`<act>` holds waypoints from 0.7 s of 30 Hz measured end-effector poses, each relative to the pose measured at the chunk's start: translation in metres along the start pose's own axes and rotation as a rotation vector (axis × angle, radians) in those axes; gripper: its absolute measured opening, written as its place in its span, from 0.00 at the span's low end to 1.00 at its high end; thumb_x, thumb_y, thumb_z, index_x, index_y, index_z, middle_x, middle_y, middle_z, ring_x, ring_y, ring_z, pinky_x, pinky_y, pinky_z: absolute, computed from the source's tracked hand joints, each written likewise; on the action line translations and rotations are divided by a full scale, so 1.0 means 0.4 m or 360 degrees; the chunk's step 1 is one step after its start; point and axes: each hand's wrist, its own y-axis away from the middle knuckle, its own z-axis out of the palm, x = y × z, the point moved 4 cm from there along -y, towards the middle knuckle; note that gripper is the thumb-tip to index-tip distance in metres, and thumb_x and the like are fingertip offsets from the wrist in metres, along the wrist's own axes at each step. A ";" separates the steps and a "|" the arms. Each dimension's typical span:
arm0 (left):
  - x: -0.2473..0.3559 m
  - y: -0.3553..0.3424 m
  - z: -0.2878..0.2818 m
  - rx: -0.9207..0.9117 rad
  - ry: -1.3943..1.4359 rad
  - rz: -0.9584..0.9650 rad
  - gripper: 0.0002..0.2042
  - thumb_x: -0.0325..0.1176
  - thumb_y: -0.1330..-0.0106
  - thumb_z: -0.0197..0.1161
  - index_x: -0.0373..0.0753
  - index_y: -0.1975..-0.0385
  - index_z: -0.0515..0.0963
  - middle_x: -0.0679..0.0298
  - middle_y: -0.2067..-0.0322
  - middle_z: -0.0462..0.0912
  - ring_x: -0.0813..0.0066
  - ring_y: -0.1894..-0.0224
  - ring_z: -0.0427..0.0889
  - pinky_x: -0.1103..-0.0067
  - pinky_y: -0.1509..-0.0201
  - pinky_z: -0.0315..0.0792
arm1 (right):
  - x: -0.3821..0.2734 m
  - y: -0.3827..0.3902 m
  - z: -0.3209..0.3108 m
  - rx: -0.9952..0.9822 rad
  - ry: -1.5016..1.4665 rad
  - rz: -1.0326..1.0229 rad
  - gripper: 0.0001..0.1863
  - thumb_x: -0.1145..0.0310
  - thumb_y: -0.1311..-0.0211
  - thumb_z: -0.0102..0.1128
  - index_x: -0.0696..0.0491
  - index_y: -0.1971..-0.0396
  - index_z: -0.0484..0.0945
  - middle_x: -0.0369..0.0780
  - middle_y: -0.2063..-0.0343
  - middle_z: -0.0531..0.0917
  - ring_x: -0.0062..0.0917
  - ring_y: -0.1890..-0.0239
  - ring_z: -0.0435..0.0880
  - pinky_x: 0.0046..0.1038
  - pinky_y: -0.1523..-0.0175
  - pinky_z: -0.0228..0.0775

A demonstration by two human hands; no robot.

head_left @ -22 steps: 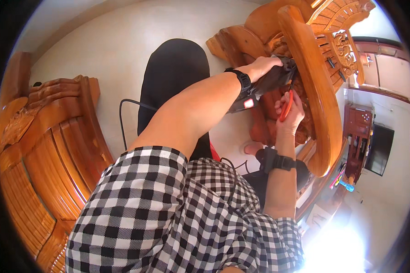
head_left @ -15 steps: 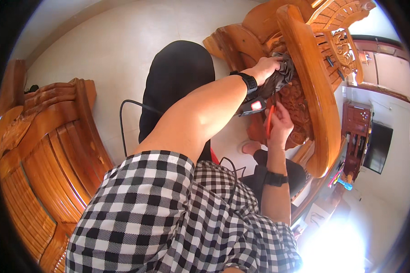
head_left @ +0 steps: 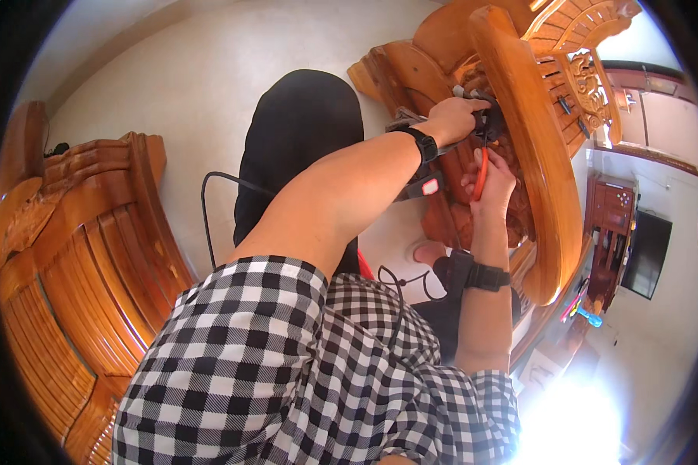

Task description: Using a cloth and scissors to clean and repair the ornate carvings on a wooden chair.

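Gripping dark, crumpled material just left of the wooden armrest, the left hand was near but apart from the right hand, which was wrapped round red-handled scissors, also left of the armrest and pointed at the material. Cutting seemed under way, not finished; how much was left could not be told

White glare washed out the lower right, the wooden armrest shone, and the bench bent toward the dark rim.
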 end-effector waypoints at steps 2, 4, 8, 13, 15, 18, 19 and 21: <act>0.005 -0.010 0.001 0.0002 -0.0159 0.0038 0.23 0.29 0.42 0.50 0.53 0.46 0.76 0.54 0.57 0.82 0.52 0.55 0.80 0.66 0.50 0.73 | 0.009 -0.011 0.021 -0.0011 -0.0124 0.0108 0.21 0.68 0.43 0.66 0.56 0.49 0.74 0.37 0.77 0.78 0.21 0.88 0.73 0.19 0.85 0.60; 0.004 -0.010 -0.004 0.0056 -0.0165 0.0053 0.23 0.29 0.43 0.50 0.53 0.46 0.76 0.53 0.58 0.83 0.52 0.56 0.81 0.66 0.51 0.73 | 0.009 -0.020 0.039 0.0085 -0.0308 0.0082 0.21 0.68 0.41 0.64 0.52 0.47 0.73 0.37 0.78 0.78 0.23 0.85 0.74 0.21 0.83 0.61; -0.029 -0.002 -0.033 0.0373 -0.0004 -0.0277 0.23 0.29 0.44 0.53 0.51 0.46 0.76 0.50 0.60 0.83 0.50 0.57 0.81 0.65 0.52 0.74 | 0.003 -0.032 0.090 0.0090 -0.0572 0.0035 0.29 0.70 0.42 0.63 0.51 0.40 0.67 0.38 0.78 0.77 0.24 0.87 0.71 0.21 0.84 0.59; -0.065 0.014 -0.030 0.0329 0.0066 -0.0429 0.22 0.28 0.44 0.56 0.46 0.47 0.76 0.51 0.65 0.84 0.55 0.60 0.84 0.65 0.55 0.75 | -0.004 -0.084 0.166 0.0269 -0.0877 0.0175 0.22 0.71 0.40 0.59 0.48 0.46 0.69 0.38 0.66 0.79 0.28 0.75 0.76 0.29 0.80 0.63; -0.026 0.020 -0.035 0.0245 0.0210 -0.0390 0.22 0.28 0.44 0.57 0.45 0.47 0.76 0.51 0.67 0.84 0.59 0.63 0.84 0.67 0.57 0.76 | 0.011 -0.161 0.153 0.0422 -0.0922 0.0162 0.17 0.74 0.39 0.57 0.46 0.50 0.69 0.40 0.60 0.79 0.30 0.69 0.77 0.33 0.78 0.64; -0.009 0.017 -0.059 0.0046 0.0586 -0.0625 0.24 0.29 0.46 0.59 0.45 0.45 0.76 0.53 0.67 0.84 0.59 0.66 0.84 0.71 0.60 0.75 | 0.023 -0.227 0.150 0.0483 -0.0921 0.0143 0.15 0.71 0.37 0.57 0.48 0.51 0.71 0.38 0.69 0.78 0.28 0.78 0.74 0.28 0.80 0.60; -0.043 0.019 -0.058 0.0092 0.0581 -0.0626 0.24 0.29 0.46 0.59 0.45 0.45 0.76 0.53 0.67 0.84 0.59 0.66 0.84 0.71 0.60 0.75 | 0.011 -0.190 0.172 0.0302 -0.0839 0.0209 0.15 0.71 0.37 0.57 0.49 0.51 0.71 0.38 0.70 0.77 0.28 0.79 0.73 0.28 0.79 0.62; -0.082 0.007 -0.038 0.0181 0.0336 -0.0472 0.24 0.31 0.46 0.58 0.45 0.45 0.76 0.51 0.65 0.84 0.56 0.63 0.84 0.69 0.57 0.75 | -0.025 -0.110 0.187 0.0122 -0.0748 0.0256 0.15 0.72 0.36 0.56 0.49 0.51 0.71 0.38 0.72 0.76 0.27 0.79 0.73 0.28 0.79 0.63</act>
